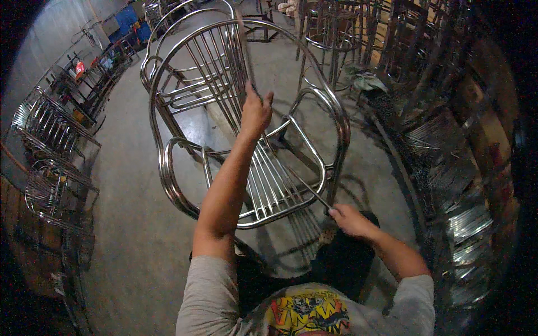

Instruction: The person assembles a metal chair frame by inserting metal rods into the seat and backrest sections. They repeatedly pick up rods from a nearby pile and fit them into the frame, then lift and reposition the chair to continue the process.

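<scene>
A shiny tubular metal chair frame (pixel 343 126) stands in front of me, with curved arms and a row of thin rods running down its back and seat. My left hand (pixel 256 115) is raised at the backrest, its fingers partly closed around a thin metal rod (pixel 246 53) that rises past the top of the frame and looks blurred. Low at the seat's right front corner, my right hand (pixel 350 221) grips the end of a thin rod (pixel 308 185) slanting up across the seat. Whether both hands hold one bent rod I cannot tell.
Behind this frame stands another curved metal frame (pixel 147 70). Stacked metal chair frames (pixel 53 126) line the left side. On the right are tall stools (pixel 330 42), a heap of metal parts (pixel 426 137) and shiny tubing (pixel 471 235). The floor (pixel 131 224) is concrete.
</scene>
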### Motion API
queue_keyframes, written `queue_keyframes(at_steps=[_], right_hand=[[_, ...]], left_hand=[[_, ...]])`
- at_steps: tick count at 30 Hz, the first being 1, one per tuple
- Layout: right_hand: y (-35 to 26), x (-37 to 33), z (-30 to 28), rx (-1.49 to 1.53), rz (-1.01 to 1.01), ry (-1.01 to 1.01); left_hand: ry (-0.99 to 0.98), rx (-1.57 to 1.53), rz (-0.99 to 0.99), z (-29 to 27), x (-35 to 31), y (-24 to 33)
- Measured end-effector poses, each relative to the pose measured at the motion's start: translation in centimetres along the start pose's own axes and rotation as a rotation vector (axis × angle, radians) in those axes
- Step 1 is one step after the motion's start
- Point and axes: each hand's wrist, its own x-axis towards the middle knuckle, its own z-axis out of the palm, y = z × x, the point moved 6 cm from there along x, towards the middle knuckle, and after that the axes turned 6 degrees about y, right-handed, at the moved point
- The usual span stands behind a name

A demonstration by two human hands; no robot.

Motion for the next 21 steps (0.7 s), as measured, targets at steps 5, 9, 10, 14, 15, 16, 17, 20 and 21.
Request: queue_keyframes(at_steps=[5,9,10,14,15,16,17,20,21], right_hand=[[1.5,-1.1,0.2,0.356,0.295,-0.303],[1.9,1.6,-0.7,0.456,0.453,-0.277],[2.0,2.5,-1.0,0.478,0.459,-0.234],[2.6,4.6,-1.6,0.57,0.537,-0.223],[2.2,5.0,-1.6,0.619,0.49,-0.253],[2.1,5.3,-1.7,0.639,0.484,-0.259],[1.6,5.5,-1.6,0.709,0.46,-0.29],[1.2,6.0,-1.8,0.568,0.467,-0.255],[1.1,6.1,-1.8,0.577,0.474,-0.231]], left_hand=[[-0.218,0.053,-0.132,6.5,1.0,-9.0],[-0.112,-0.142,-0.326,9.2,2.7,-12.5],[-0.115,-0.13,-0.35,9.5,2.9,-12.9],[-0.067,-0.133,-0.256,8.9,3.7,-12.8],[-0.039,-0.155,-0.239,8.7,3.9,-12.6],[0.022,-0.092,-0.125,8.1,4.3,-11.9],[0.082,-0.032,-0.007,7.7,4.9,-11.0],[0.081,-0.017,0.08,7.8,6.7,-9.6],[0.052,-0.039,0.063,7.9,7.0,-9.5]])
